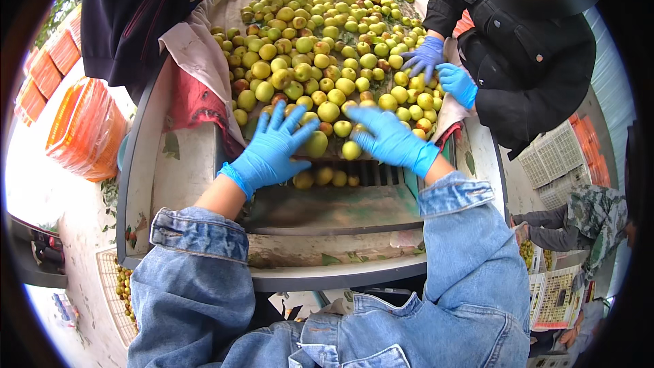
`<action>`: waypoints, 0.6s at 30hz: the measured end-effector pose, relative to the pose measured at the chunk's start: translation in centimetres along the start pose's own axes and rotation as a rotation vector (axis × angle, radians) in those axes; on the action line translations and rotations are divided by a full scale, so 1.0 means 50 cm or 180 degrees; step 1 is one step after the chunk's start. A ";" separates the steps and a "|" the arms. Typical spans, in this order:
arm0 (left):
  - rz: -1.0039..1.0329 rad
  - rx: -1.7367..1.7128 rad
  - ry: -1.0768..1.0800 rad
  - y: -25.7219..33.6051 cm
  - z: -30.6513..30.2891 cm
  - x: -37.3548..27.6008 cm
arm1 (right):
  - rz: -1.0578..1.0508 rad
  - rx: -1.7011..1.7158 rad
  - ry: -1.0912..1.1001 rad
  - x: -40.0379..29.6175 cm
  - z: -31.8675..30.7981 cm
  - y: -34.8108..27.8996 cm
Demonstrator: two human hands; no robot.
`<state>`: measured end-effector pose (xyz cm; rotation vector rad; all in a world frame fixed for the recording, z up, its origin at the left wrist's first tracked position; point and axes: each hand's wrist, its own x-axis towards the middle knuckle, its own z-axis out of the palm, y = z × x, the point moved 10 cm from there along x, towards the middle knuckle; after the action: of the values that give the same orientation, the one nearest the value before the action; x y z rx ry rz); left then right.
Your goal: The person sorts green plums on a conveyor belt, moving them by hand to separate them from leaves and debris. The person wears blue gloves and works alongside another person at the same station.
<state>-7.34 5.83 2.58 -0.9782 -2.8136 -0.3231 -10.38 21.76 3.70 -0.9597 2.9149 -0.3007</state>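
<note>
Both my hands wear blue gloves at the near end of a sorting table heaped with yellow-green, partly brown fruits (329,111) that look like jujubes. My left hand (271,151) lies palm down with spread fingers at the fruits' near left edge, beside a large green fruit (316,144). Opposite it, my right hand (393,135) reaches over the fruits with its fingers extended and blurred; neither hand grips a fruit. A single fruit (351,150) sits just below its fingertips. Between my wrists, a few fruits (324,176) rest by dark bars (386,174) above a worn sloping plate (337,209).
At the right, a co-worker's purple-gloved hand (425,56) and blue-gloved hand (457,84) touch the fruits. Another person's dark sleeve (138,20) is at upper left. Cloth (196,56) covers the table's side. Orange crates (84,128) and pale crates (554,156) stand around.
</note>
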 end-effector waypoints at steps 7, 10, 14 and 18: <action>-0.0515 -0.0159 0.0170 -0.049 0.015 0.004 | 0.1730 -0.0660 -0.0019 -0.019 0.021 0.148; -0.0022 -0.0267 0.0055 -0.016 0.025 0.003 | 0.0837 -0.0474 -0.0102 0.007 0.055 0.044; 0.0656 -0.0189 -0.0279 0.029 0.030 -0.005 | 0.0197 -0.0522 -0.0248 -0.011 0.058 -0.071; 0.0935 -0.0771 -0.0218 0.063 0.012 0.008 | 0.0557 -0.0442 0.1288 -0.026 -0.082 0.103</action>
<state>-5.72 8.62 2.55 -1.4577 -2.6782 -0.6115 -12.80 27.26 6.68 -0.7212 3.4015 -0.3181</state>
